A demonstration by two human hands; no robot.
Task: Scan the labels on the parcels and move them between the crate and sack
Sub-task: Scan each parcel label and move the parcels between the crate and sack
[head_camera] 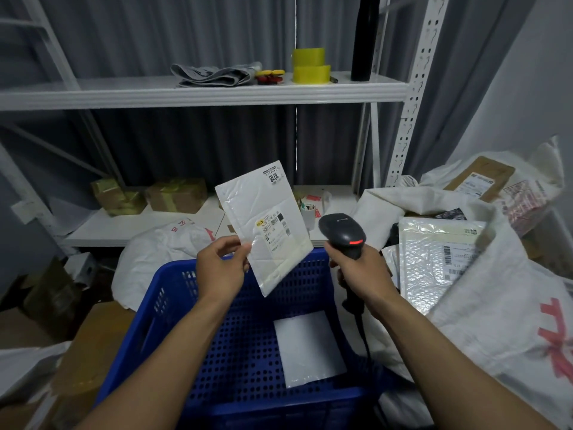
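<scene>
Head camera first: at the left, on the lower shelf point(102, 231), two taped cardboard boxes point(176, 195) sit side by side. Your left hand point(221, 268) is raised over the blue crate point(173, 305), its thumb and curled fingers pinching the lower left edge of a white padded parcel point(263, 225). You hold this parcel up and tilted, printed label facing you. Below it, on the crate's perforated floor, one flat white mailer point(308, 347) lies with its plain side up. Just right of the held parcel, your right hand point(362, 271) is wrapped tight around the handle of a black barcode scanner point(342, 235). The scanner's head points up and away from you, a red strip glows on its back, and its cable point(361, 327) hangs down beside the crate's right wall. Farther right, an open white sack point(496, 321) with red markings holds a clear bubble mailer point(440, 262) with its barcode label showing, and a brown envelope point(479, 178) lies behind it.
</scene>
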